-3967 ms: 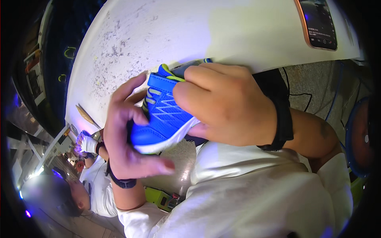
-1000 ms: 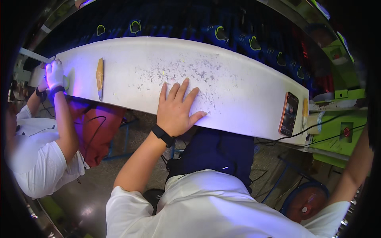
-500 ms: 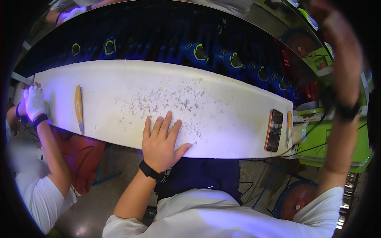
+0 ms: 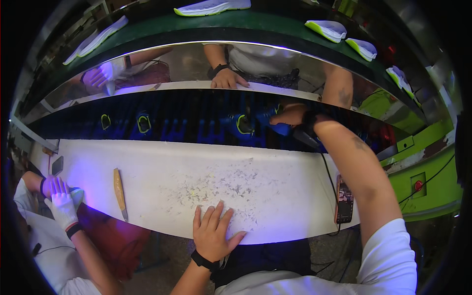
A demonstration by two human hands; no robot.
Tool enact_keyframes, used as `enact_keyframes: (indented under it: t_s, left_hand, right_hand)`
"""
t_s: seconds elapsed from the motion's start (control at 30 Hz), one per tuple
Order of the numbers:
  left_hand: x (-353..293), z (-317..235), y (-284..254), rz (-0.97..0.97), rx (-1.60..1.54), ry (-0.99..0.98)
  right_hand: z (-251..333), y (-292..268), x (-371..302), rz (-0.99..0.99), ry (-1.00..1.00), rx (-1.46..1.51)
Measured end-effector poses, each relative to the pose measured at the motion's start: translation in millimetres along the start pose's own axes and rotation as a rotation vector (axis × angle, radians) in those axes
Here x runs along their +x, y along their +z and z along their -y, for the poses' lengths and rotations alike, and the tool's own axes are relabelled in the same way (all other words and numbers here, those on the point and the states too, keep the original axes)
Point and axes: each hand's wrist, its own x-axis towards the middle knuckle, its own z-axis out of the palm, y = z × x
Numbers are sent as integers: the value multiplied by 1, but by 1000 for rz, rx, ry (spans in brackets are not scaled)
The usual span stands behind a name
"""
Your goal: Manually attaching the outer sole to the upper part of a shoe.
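My left hand (image 4: 214, 235) lies flat on the white table (image 4: 142, 196), palm down with its fingers spread, beside scattered dark scraps (image 4: 226, 184). My right hand (image 4: 291, 115) reaches across the table to the dark line behind it. Its fingers are closed on a blue shoe (image 4: 281, 129) with a yellow-green collar, partly covered by the hand. Just left of it stands another blue shoe (image 4: 244, 125) with a yellow-green collar.
A wooden-handled knife (image 4: 119, 191) and a phone (image 4: 344, 201) lie on the table. At left, a co-worker's gloved hand (image 4: 63, 204) holds a pale piece. White soles (image 4: 214, 7) sit on a green belt behind a reflective panel. Green machinery (image 4: 427, 182) stands at right.
My right arm has swung down from the upper right to a blue shoe on the dark line. The view has tilted up, showing the belt of soles. My left hand stays flat.
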Motion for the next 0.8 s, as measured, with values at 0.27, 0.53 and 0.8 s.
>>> enact_keyframes:
  t_s: [0.27, 0.53, 0.8]
  left_hand:
    - [13, -31, -47, -69, -166, 54]
    - [20, -44, 0, 138, -349, 12]
    - [-9, -72, -52, 60, -361, 1]
  right_hand:
    - [65, 11, -198, -342, -926, -442]
    - [92, -112, -193, -519, -315, -373]
    - [57, -69, -233, -1143, -1013, -21]
